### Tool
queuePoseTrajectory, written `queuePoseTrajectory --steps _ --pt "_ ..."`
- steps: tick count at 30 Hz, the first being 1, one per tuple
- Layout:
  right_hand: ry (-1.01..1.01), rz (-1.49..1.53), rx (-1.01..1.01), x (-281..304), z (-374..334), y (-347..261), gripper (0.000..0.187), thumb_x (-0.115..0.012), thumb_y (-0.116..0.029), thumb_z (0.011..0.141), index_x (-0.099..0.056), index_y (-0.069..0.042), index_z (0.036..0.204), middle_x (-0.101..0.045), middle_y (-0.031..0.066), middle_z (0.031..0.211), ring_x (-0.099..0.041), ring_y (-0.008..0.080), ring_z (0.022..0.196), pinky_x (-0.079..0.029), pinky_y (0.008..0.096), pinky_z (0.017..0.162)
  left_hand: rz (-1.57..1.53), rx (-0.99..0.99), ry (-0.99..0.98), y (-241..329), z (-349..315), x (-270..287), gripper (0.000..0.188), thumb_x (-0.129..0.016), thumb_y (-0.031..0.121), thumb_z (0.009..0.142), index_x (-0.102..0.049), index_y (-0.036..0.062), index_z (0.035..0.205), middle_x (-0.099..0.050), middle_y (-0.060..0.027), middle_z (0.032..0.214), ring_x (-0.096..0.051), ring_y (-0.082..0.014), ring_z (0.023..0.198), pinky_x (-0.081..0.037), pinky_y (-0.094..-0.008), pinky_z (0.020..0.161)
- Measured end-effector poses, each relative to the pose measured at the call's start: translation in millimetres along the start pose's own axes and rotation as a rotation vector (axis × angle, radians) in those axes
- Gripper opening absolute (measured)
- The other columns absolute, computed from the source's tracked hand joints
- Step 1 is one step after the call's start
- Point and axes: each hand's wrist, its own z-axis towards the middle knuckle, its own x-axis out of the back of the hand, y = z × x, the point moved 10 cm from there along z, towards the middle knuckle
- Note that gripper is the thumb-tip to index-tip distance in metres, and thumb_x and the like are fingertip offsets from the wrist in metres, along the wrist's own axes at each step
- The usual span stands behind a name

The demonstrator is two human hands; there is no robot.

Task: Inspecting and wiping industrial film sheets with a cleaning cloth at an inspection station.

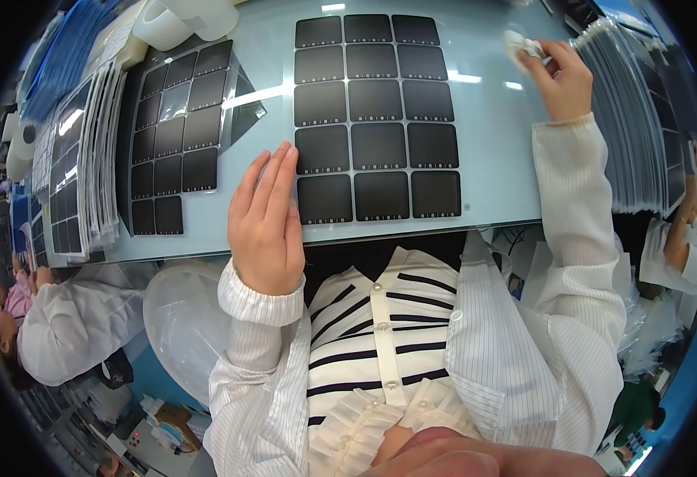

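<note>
In front of me on the light blue glass-topped table (495,151) lies a grid of black rounded-square panels (377,101), each with small pale marks along its lower edge. My left hand (267,219) is stretched out with its fingers nearly straight, fingertips at the grid's left edge. Up at the far right, my right hand (564,78) pinches a crumpled white cloth (517,44), slightly blurred, over the tabletop. Left of my left hand lies another sheet of dark squares (171,133), with one square paler than the others.
A stack of clear sleeves with panels (86,151) stands at the left edge, with blue sheets (62,67) behind. Another thick stack (623,119) borders the right. White rolls (165,24) sit at the far left. Other people work at both sides; a white-sleeved person (78,326) is at left.
</note>
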Motion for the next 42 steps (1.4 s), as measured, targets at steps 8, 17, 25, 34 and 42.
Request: queuePoseTrajectory --steps 8,17,25,34,42 --pt "-0.357 0.514 0.452 -56.9 -59.7 -207.7 0.024 -0.071 -0.005 0.067 -0.062 -0.005 0.09 -0.061 0.0081 0.085 -0.064 0.0252 0.072 -0.052 0.0324 0.06 0.013 0.009 0.013 -3.1 -5.2 -3.8 0.057 -0.046 -0.005 0.073 -0.05 0.0012 0.13 -0.057 -0.0134 0.127 -0.049 -0.0338 0.12 -0.039 -0.0403 0.099" --pt "-0.405 0.42 0.412 -63.6 -68.3 -205.4 0.017 -0.067 -0.008 0.073 -0.06 -0.006 0.088 -0.058 0.008 0.079 -0.061 0.0272 0.061 -0.052 0.0343 0.057 -0.007 -0.012 0.048 -1.9 -6.1 -0.8 0.056 -0.045 -0.004 0.073 -0.051 0.0001 0.128 -0.057 -0.0134 0.126 -0.051 -0.0352 0.117 -0.04 -0.0406 0.098" --pt "-0.538 0.453 0.47 -49.2 -88.0 -233.5 0.02 -0.068 -0.005 0.071 -0.061 -0.006 0.09 -0.058 0.0077 0.079 -0.062 0.0264 0.062 -0.05 0.0321 0.056 0.003 -0.019 0.05 -0.9 -8.8 1.6 0.055 -0.046 -0.004 0.073 -0.051 -0.0001 0.128 -0.057 -0.0134 0.126 -0.05 -0.0342 0.118 -0.04 -0.0407 0.098" --pt "-0.427 0.527 0.457 -48.4 -94.5 -228.7 0.018 -0.065 -0.004 0.072 -0.06 -0.005 0.089 -0.058 0.0101 0.076 -0.061 0.0301 0.064 -0.053 0.0344 0.06 -0.038 -0.047 0.06 -2.9 -13.8 0.2 0.055 -0.047 -0.004 0.072 -0.05 -0.0009 0.128 -0.057 -0.0135 0.124 -0.051 -0.0342 0.117 -0.04 -0.0404 0.097" --pt "-0.494 0.554 0.57 -44.8 -98.4 -246.5 0.016 -0.067 -0.006 0.07 -0.06 -0.007 0.084 -0.058 0.009 0.076 -0.062 0.0301 0.062 -0.053 0.0358 0.056 -0.049 -0.028 0.073 -5.6 -12.5 0.1 0.056 -0.049 -0.003 0.071 -0.051 -0.0006 0.127 -0.058 -0.0131 0.124 -0.051 -0.0338 0.116 -0.041 -0.0399 0.096"
